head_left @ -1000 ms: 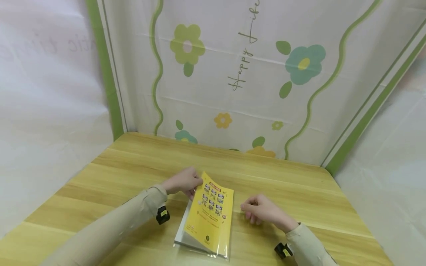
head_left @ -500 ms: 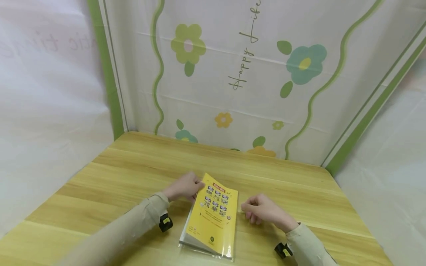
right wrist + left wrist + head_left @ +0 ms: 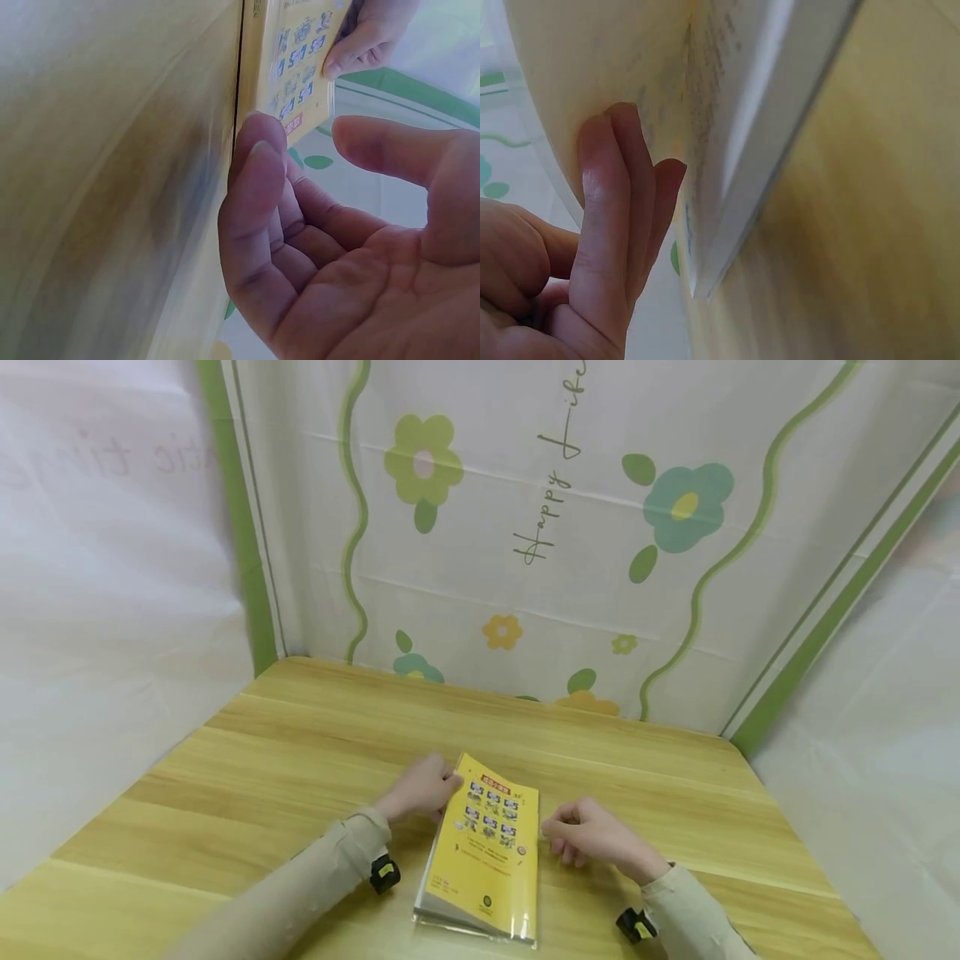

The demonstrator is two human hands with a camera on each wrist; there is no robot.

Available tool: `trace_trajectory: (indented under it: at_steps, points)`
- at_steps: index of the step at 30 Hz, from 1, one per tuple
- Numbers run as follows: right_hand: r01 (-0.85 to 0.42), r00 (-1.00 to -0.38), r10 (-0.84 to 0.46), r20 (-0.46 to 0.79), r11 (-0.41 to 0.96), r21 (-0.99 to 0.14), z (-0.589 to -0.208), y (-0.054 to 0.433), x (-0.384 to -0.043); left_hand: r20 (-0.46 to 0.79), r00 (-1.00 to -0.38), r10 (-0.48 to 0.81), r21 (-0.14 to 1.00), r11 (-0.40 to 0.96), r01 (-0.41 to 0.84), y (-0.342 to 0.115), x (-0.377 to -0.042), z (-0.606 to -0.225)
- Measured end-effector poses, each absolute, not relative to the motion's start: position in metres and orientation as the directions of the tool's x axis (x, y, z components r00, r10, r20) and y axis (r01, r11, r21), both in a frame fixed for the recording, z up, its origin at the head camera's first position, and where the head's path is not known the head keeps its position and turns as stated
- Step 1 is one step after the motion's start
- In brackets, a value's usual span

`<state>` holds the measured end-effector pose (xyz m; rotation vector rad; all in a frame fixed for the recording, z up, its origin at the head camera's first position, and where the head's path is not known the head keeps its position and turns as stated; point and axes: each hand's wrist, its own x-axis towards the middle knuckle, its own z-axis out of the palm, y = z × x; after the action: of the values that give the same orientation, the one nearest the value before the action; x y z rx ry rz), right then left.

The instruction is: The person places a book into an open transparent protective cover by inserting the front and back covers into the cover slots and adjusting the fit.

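A yellow-covered book (image 3: 487,860) in a clear plastic sleeve lies on the table, its cover lifted along the left side. My left hand (image 3: 418,787) pinches that cover near its upper left corner. Seen from the left wrist, several straight fingers (image 3: 604,180) lie against the inner side of the cover, and the white page block (image 3: 742,150) stands beyond them. My right hand (image 3: 596,839) hovers beside the book's right edge, fingers loosely curled and holding nothing. In the right wrist view a gap shows between its thumb (image 3: 390,150) and fingertips, which are close to the book's spine.
The wooden table (image 3: 660,777) stretches out around the book. A white cloth printed with flowers (image 3: 465,543) hangs behind the table's far edge, with more white cloth (image 3: 112,610) at the sides. Each wrist carries a small black camera (image 3: 385,874).
The book has shifted a little to the right, and my left hand has moved along with it. Its lifted cover sits slightly lower over the pages. My right hand has stayed nearly still.
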<state>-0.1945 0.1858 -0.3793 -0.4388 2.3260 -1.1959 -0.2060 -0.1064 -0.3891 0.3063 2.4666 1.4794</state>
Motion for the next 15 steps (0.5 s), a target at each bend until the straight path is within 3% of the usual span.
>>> trace_trajectory:
  at_steps: [15]
  points:
    - [-0.075, -0.837, -0.48, -0.263, 0.576, -0.814, -0.3739, 0.1869, -0.1919, -0.09, -0.958, 0.271, 0.86, 0.506, 0.062, -0.1, -0.2033, -0.3946]
